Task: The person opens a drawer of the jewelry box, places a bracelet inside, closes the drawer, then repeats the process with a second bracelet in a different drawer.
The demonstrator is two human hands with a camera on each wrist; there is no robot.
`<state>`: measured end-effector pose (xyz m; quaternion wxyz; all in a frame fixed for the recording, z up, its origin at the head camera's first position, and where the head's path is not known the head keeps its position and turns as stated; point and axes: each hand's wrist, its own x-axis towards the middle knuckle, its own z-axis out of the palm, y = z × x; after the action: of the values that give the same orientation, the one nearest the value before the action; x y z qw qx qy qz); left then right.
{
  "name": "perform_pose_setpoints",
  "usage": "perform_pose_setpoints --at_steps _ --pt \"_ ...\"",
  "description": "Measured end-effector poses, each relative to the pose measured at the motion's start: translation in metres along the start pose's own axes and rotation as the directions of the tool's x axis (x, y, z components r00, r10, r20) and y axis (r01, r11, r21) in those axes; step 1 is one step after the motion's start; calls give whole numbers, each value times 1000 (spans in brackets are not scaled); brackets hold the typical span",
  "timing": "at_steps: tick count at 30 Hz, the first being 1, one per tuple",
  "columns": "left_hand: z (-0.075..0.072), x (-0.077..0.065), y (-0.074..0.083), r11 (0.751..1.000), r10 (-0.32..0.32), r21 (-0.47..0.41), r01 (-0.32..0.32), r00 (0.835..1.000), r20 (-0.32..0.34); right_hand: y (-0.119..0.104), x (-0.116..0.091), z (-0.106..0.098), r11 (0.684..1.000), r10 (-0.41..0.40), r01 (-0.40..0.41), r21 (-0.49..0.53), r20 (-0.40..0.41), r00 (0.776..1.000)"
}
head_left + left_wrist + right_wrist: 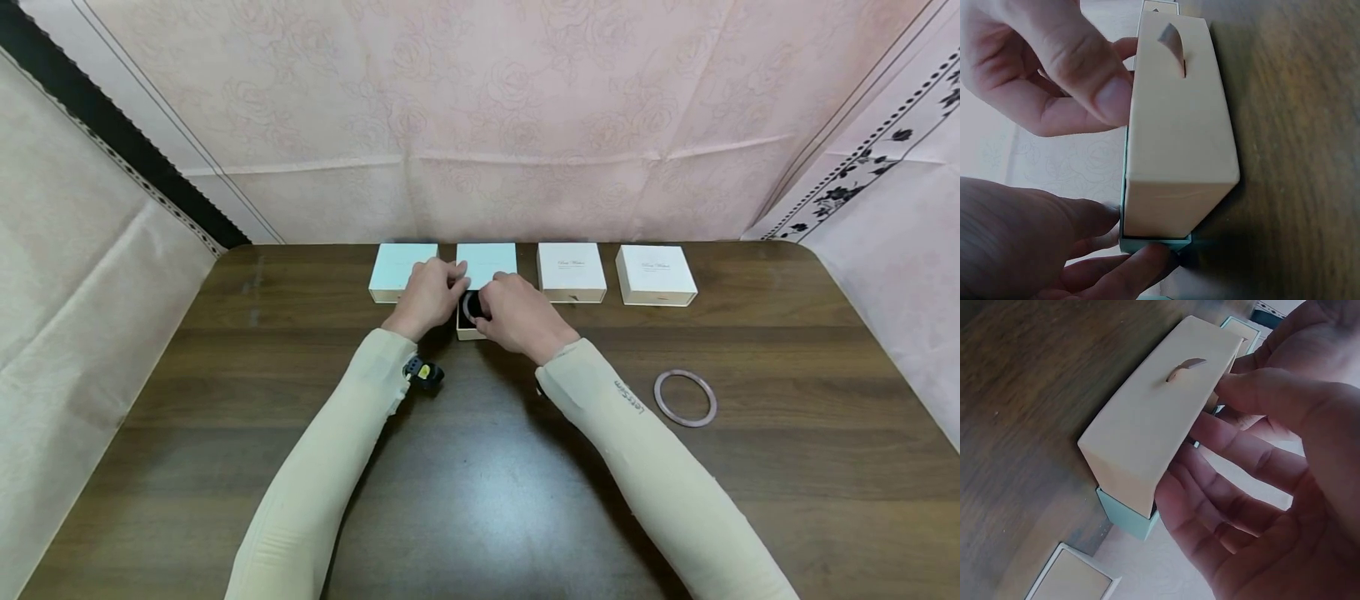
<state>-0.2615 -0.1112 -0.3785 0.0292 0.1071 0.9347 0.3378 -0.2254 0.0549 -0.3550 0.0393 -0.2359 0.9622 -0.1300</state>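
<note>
A teal gift box (486, 260) has its cream drawer (1179, 125) slid out toward me, with a small ribbon tab (1174, 45) on the drawer front. Against the drawer's dark lining shows part of a pale bangle (466, 310). My right hand (521, 315) reaches over the drawer with curled fingers and holds the bangle's right side, which it hides. Its thumb (1254, 394) lies by the drawer's front edge. My left hand (427, 293) grips the corner of the teal sleeve (1147, 245), thumb and fingers on either side. The wrist views hide the bangle.
Another teal box (387, 295) stands to the left, and two white boxes (572, 272) (657, 275) to the right, along the table's back edge. A second bangle (686, 422) lies on the wooden table (465, 500), right of my right forearm. Patterned cloth (480, 125) hangs behind.
</note>
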Motion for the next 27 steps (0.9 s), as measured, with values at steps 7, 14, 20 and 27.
perform_pose_setpoints --at_steps 7,14,20,27 --pt "-1 0 0 1000 0 2 0 1000 3 4 -8 2 998 -54 56 21 -79 995" --pt "0 -1 0 1000 -19 -9 20 1000 16 9 -17 5 990 -137 138 5 -112 984" --pt "-1 -1 0 1000 -16 -4 16 1000 16 8 -24 2 983 -183 184 -5 -108 977" --pt "0 -1 0 1000 -7 -10 7 1000 25 8 -29 1 981 -194 194 -7 -89 977"
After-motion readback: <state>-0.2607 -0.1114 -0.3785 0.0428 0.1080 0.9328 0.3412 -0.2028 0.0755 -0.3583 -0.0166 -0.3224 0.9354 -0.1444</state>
